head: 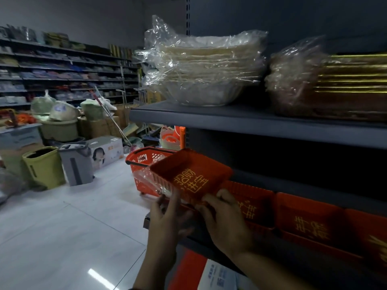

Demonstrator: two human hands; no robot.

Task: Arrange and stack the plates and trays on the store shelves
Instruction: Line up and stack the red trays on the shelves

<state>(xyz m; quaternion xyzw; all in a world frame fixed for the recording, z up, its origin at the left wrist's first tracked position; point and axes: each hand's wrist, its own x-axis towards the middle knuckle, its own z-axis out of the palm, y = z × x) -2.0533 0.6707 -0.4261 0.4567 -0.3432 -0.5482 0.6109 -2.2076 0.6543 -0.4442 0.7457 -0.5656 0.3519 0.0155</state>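
A red tray (pixel 191 173) with gold characters is tilted in front of the lower shelf (pixel 293 189), partly wrapped in clear plastic on its left. My left hand (pixel 169 216) grips its near left edge and the plastic. My right hand (pixel 227 218) holds its near right corner. More red trays (pixel 307 220) with gold characters stand in a row on the lower shelf to the right. On the upper shelf (pixel 240 122) sits a plastic-wrapped stack of pale plates (pixel 207 68), with a wrapped stack of gold-edged trays (pixel 343 84) beside it.
A red shopping basket (pixel 144 164) stands on the white tiled floor behind the held tray. Bins (pixel 45 166), boxes (pixel 106 149) and bagged goods crowd the floor to the left. Stocked shelves (pixel 62 76) line the far wall. A white and orange carton (pixel 213 275) lies below my arms.
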